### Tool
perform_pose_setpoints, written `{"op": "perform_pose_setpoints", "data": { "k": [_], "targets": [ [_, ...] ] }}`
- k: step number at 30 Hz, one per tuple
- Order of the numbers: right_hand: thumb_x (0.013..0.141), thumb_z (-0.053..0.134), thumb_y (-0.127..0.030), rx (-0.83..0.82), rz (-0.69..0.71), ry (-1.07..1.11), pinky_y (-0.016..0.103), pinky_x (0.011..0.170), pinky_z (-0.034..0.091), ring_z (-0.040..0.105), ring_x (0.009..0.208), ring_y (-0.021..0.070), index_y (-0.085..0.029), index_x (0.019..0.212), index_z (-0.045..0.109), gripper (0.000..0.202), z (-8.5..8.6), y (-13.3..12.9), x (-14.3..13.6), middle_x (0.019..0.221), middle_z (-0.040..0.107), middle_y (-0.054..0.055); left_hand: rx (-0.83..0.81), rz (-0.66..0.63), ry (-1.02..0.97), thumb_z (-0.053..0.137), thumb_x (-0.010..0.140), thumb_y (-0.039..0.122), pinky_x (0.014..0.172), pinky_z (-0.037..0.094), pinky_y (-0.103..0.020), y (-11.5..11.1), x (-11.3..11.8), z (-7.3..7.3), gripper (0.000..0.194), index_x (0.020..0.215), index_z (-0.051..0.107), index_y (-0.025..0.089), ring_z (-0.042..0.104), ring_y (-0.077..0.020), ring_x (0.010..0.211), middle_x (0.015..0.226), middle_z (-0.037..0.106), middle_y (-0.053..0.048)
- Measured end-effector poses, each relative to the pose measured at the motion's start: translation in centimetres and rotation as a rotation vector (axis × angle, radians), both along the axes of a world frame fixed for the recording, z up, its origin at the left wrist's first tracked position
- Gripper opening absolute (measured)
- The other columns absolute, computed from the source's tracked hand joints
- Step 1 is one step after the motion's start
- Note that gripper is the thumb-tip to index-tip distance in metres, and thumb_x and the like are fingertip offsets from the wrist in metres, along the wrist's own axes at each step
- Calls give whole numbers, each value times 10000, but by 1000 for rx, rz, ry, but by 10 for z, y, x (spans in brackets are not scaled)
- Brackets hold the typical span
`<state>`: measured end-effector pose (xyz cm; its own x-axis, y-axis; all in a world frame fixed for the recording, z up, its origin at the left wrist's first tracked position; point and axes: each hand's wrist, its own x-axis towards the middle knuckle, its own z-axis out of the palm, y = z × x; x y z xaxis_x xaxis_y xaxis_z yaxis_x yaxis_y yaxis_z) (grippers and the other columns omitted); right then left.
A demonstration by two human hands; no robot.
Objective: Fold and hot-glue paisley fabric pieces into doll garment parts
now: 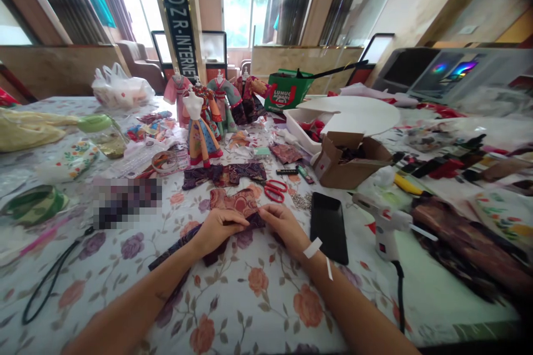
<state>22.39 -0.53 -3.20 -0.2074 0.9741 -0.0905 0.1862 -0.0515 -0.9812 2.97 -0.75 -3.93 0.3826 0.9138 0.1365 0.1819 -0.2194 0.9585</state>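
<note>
Dark cloth [257, 221] is stretching crosswise above the bench [229, 302], between the left hand [217, 228] and the right hand [283, 223], both equally near. Each grip is pinching it, thumb and fingers nearly closed (the cloth is partly hiding the fingertips). Red scissors [275, 191] are lying just beyond the right hand.

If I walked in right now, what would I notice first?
Probably the dresses on white dress forms, toward the back of the flowered tablecloth, with a green bag to their right. Nearer, red-handled scissors lie just beyond the right hand, which holds dark cloth with the left hand.
</note>
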Motion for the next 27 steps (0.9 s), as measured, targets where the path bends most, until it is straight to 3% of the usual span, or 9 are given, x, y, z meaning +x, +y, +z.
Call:
{"op": "perform_pose_setpoints", "data": {
  "k": [5,9,14,16,18,19,22,24,27],
  "targets": [
    [759,550,-579,19,-67,-17,207,377,246,309,409,73,-160,770,630,427,3,3,3,509,442,-40,7,14,8,661,743,216,782,513,-290,-1,-1,1,122,814,755,185,670,-198,821,861,744,-55],
    [781,533,-560,111,-274,-66,258,506,414,507,572,140,-164,1028,623,476,11,-22,40,847,644,71,-2,49,27,656,738,210,785,509,-286,-1,-1,0,132,823,752,179,671,-202,831,874,743,-55],
    [747,601,-401,344,-1281,-430,375,655,487,604,716,255,-166,980,650,334,6,-72,117,887,653,124,10,74,29,650,740,206,799,493,-279,1,-1,-3,142,843,745,185,659,-200,855,884,736,-47],
    [686,659,-370,355,-1492,-465,386,636,491,618,757,283,-164,1026,630,399,2,-79,144,936,648,161,17,75,35,651,742,211,799,490,-280,1,-1,-4,150,859,740,181,655,-199,858,894,732,-49],
    [633,701,-372,288,-1429,-485,377,629,488,625,804,289,-166,1077,586,503,1,-76,165,999,634,185,21,74,45,648,747,213,797,489,-283,1,-2,-5,150,862,737,177,652,-197,855,896,729,-53],
    [617,710,-381,223,-1310,-513,371,635,482,627,811,285,-171,1038,589,485,2,-71,174,987,638,180,22,75,49,648,747,214,797,489,-283,1,-2,-6,148,860,736,177,651,-196,854,898,727,-54],
    [606,688,-419,19,-937,-697,362,589,434,604,649,263,-209,678,591,242,6,-53,192,702,649,105,16,82,48,649,748,216,800,490,-281,0,-2,-6,140,852,735,179,651,-194,855,908,725,-53],
    [612,676,-437,25,-791,-864,350,523,381,527,495,230,-237,457,484,317,8,-42,198,487,555,55,17,85,44,647,750,215,797,492,-279,-1,-2,-6,139,851,734,178,652,-194,855,910,724,-54],
    [640,659,-393,165,-753,-975,339,476,330,429,395,189,-263,327,331,472,8,-35,200,356,421,26,34,89,40,645,752,204,794,491,-274,-3,-1,-5,132,842,735,172,653,-193,851,897,724,-57]
  ]
}}
